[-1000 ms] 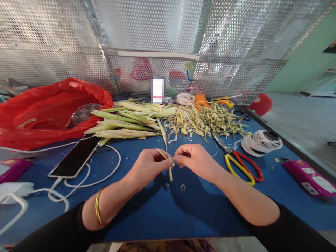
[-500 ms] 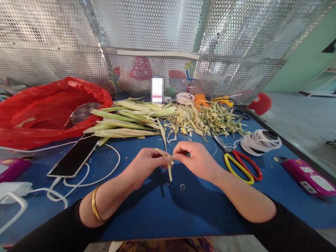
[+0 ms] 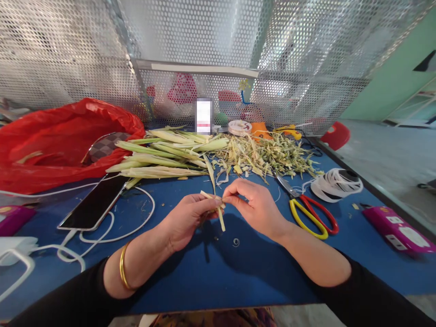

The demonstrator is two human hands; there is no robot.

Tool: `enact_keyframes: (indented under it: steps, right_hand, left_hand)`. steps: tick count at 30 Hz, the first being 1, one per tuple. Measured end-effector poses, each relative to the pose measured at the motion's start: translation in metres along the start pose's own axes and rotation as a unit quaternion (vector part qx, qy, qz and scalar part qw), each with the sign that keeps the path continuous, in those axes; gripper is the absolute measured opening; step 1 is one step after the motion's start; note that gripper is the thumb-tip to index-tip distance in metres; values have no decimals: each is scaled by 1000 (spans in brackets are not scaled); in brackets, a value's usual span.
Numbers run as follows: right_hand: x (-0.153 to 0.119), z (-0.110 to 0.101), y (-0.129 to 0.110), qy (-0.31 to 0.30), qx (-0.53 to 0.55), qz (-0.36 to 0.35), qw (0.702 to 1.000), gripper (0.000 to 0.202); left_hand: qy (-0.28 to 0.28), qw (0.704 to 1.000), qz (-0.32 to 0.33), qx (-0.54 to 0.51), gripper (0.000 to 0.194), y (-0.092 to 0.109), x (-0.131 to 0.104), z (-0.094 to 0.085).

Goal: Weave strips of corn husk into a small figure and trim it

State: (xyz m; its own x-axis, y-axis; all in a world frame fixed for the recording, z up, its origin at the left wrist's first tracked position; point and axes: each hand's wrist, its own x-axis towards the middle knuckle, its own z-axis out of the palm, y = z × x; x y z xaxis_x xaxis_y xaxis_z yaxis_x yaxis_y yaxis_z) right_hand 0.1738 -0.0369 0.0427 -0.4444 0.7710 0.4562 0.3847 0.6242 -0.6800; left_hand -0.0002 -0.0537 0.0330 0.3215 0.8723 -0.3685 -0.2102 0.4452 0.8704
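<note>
Above the blue tabletop, my left hand (image 3: 190, 212) is closed on a small crossed piece of pale corn husk strips (image 3: 221, 220), thumb on top. One strip end pokes out above the fingers and another hangs below. My right hand (image 3: 254, 204) pinches with thumb and forefinger at the right side of this piece; what lies between the fingertips is too small to make out. Just beyond the hands lie a pile of long green-white husks (image 3: 166, 154) and a heap of shredded husk bits (image 3: 269, 154). Scissors (image 3: 315, 215) with one yellow and one red handle rest right of my right hand.
A red plastic bag (image 3: 68, 131) stands at the left, with a phone (image 3: 95, 204) on a white cable (image 3: 146, 222) nearer me. A spool of white cord (image 3: 337, 185) and a magenta box (image 3: 397, 229) sit at the right. Perforated metal panels (image 3: 200, 41) rise behind.
My left thumb has slid further over the husk piece, and the piece has turned slightly. My right hand has shifted a little, still pinching beside it. The view has moved slightly.
</note>
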Motion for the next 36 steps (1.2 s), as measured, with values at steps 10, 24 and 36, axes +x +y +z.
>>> enact_keyframes:
  steps: [10, 24, 36]
  right_hand:
    - [-17, -59, 16, -24, -144, 163, 976, 8]
    - [-56, -22, 21, -99, -237, 98, 961, 16]
    - [-7, -12, -12, -113, 143, 257, 949, 9]
  left_hand:
    - [90, 992, 91, 22, 15, 1, -2, 3]
    - [17, 991, 54, 120, 20, 1, -9, 9]
    - [-90, 995, -28, 45, 20, 2, -8, 4]
